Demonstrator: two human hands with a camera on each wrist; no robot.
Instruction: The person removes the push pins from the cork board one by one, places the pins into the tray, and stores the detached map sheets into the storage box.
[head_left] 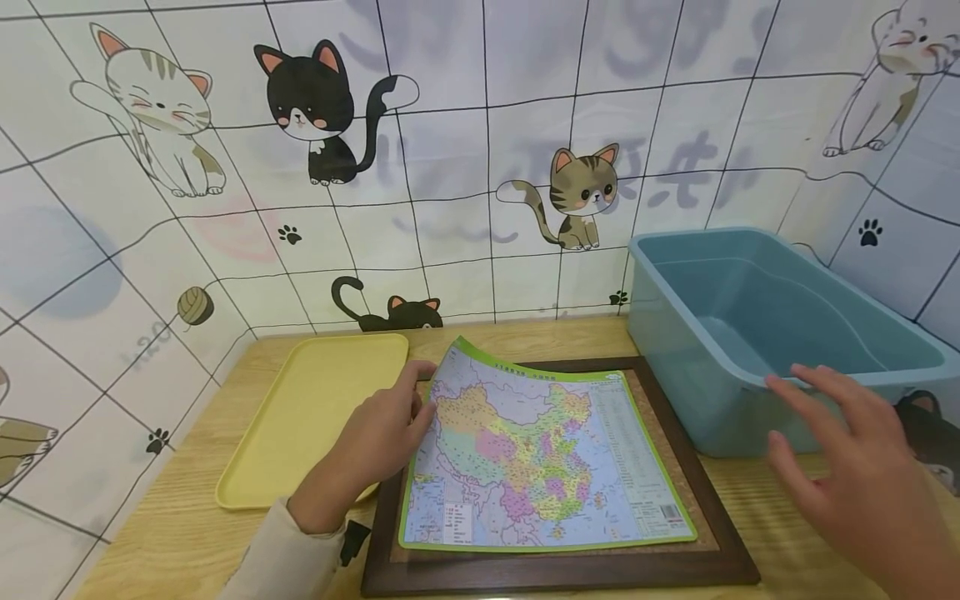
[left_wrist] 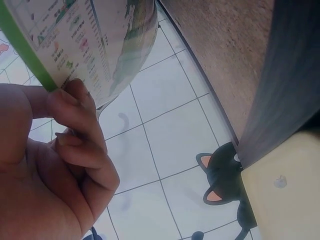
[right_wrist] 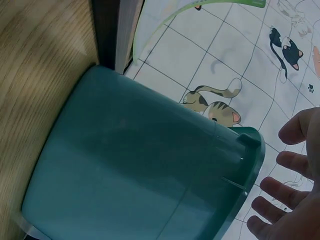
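A green-bordered map (head_left: 510,454) of China lies over a cork board with a dark wooden frame (head_left: 562,571), its upper left corner lifted and curling. My left hand (head_left: 382,433) pinches the map's left edge between thumb and fingers. In the left wrist view the raised sheet (left_wrist: 95,50) bends away from those fingertips, its printed back facing the camera. My right hand (head_left: 862,467) is held out at the near corner of a blue-green plastic bin (head_left: 720,350), fingers spread and holding nothing. From the right wrist, the fingers (right_wrist: 282,192) appear beside the bin's rim.
To the left of the board, a yellow tray (head_left: 300,425) lies on the wood-grain table (head_left: 172,517), partly behind my left arm. The bin stands close along the board's right side. A white tiled wall covering (head_left: 450,167) with cartoon cats rises behind and at both sides.
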